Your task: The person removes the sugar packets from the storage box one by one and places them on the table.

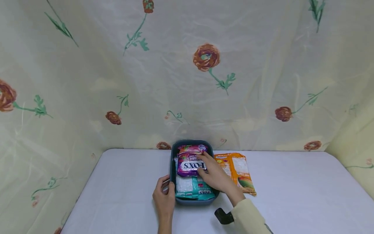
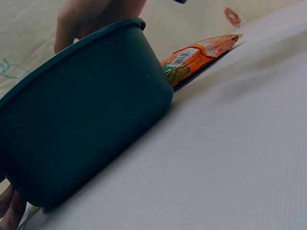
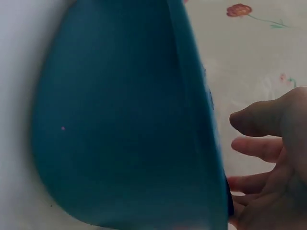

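Note:
A dark teal plastic tub (image 1: 193,202) stands on the white table, holding candy bags. On top lies a purple FOX'S berries bag (image 1: 188,159), over a teal-and-white FOX'S bag (image 1: 187,187). My right hand (image 1: 214,172) reaches over the tub's right rim, fingers spread and fingertips at the purple bag's right side. In the right wrist view its thumb and fingers are apart above the rim. My left hand (image 1: 165,193) rests against the outside of the tub's left wall; its fingers (image 2: 10,211) show low beside the tub in the left wrist view.
An orange candy bag (image 1: 241,169) with a mango picture lies on the table just right of the tub. Behind the table hangs a floral curtain (image 1: 175,81), close to the tub's far end. A black wrist camera (image 1: 224,216) sits at the right sleeve.

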Available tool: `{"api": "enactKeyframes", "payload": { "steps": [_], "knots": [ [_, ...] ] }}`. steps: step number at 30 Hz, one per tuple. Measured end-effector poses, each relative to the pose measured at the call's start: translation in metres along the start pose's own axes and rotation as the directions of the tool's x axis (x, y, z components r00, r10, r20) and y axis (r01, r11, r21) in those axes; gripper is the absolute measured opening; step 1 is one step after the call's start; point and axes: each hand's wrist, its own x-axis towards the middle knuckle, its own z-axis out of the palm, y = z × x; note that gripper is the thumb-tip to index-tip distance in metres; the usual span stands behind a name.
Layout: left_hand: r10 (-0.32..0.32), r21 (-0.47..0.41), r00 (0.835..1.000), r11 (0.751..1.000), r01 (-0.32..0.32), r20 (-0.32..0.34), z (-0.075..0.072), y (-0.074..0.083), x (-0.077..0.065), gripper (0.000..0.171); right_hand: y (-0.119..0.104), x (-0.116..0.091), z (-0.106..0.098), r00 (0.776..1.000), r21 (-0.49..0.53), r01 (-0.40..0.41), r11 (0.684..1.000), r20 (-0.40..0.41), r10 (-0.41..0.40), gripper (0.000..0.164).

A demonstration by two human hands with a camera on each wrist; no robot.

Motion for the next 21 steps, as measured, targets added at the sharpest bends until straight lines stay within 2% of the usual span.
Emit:
{"api": "enactKeyframes", "payload": {
  "steps": [5, 9, 17, 21],
  "knots": [
    [-0.025, 0.002, 1.000, 1.000, 0.025, 0.006, 0.001, 0.001, 0.001, 0.023, -0.003, 0.008, 0.006, 0.999, -0.068, 0.009, 0.998, 0.033, -0.007, 0.055],
    [-0.041, -0.002, 0.999, 0.999, 0.041, 0.013, 0.001, 0.002, 0.001, 0.023, -0.005, 0.010, 0.009, 0.999, -0.084, 0.011, 0.996, 0.039, -0.008, 0.056],
    [-0.033, 0.008, 0.999, 0.999, 0.033, 0.007, 0.001, 0.002, 0.001, 0.023, -0.009, 0.013, 0.010, 1.000, -0.001, -0.003, 1.000, 0.013, 0.003, 0.043],
    [-0.028, 0.013, 1.000, 1.000, 0.028, 0.006, 0.001, 0.001, 0.000, 0.023, -0.008, 0.017, 0.009, 0.998, 0.074, -0.063, 0.995, -0.005, 0.063, 0.038]
  ]
}}
